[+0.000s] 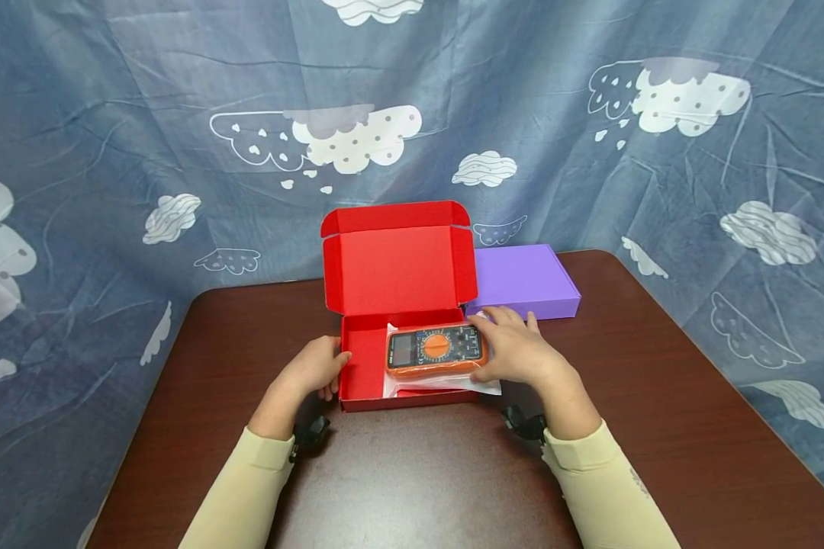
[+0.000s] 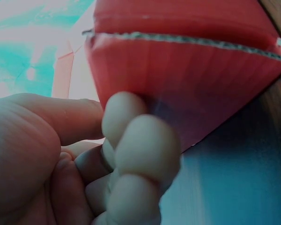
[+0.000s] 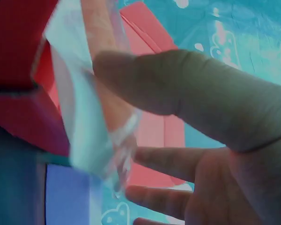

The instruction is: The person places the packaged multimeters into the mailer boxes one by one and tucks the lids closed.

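An orange and black multimeter (image 1: 436, 347) in a clear plastic bag (image 1: 446, 383) lies tilted over the opening of a red cardboard box (image 1: 365, 374), its bag overhanging the right and front walls. My right hand (image 1: 519, 352) grips the right end of the multimeter, thumb on the near side and fingers on the far side. In the right wrist view the thumb presses the bagged orange edge (image 3: 107, 103). At the box's left wall (image 2: 178, 79), my left hand (image 1: 313, 366) pinches the cardboard, thumb at the rim and fingers outside.
The red box's lid (image 1: 398, 267) stands raised behind it. A closed purple box (image 1: 522, 278) lies behind to the right, partly hidden by the lid and right hand. Underneath is a dark brown table (image 1: 426, 480); a blue cloud-patterned curtain (image 1: 549, 99) hangs behind.
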A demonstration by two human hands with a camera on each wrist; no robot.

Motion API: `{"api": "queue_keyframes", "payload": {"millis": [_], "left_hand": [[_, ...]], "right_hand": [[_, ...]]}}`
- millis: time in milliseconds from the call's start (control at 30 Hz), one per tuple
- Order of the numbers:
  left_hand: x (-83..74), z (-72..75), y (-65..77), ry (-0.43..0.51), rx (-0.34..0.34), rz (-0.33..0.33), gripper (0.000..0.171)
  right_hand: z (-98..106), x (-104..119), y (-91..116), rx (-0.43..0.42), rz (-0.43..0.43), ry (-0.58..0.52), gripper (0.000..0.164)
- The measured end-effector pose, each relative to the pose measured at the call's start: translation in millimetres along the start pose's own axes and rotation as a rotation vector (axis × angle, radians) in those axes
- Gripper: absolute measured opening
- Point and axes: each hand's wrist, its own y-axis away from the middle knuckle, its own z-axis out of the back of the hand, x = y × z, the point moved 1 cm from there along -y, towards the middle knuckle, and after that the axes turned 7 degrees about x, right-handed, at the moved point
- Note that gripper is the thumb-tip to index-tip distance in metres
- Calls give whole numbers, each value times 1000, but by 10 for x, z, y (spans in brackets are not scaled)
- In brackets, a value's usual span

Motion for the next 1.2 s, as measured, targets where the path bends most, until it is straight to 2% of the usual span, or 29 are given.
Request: {"api": "queue_keyframes", "payload": {"millis": [100,267,400,733,1200], "left_hand": [[-1,1,0,-3,0,1,19],[1,1,-2,-14,0,-1,18],[-2,-1,-1,-20,-9,0,18],[-3,-6,2,-11,-16,6,20],[-8,1,12,-17,-7,2,20]], "right_hand": [[-43,35,-31,11,-3,25,98],[-92,74,-69,30,-10,2,102],[-115,82,-102,24,15,-28,98],[-156,91,-169,-105,102,-39,82],[-176,76,-203,-146,134,-12,77]]}}
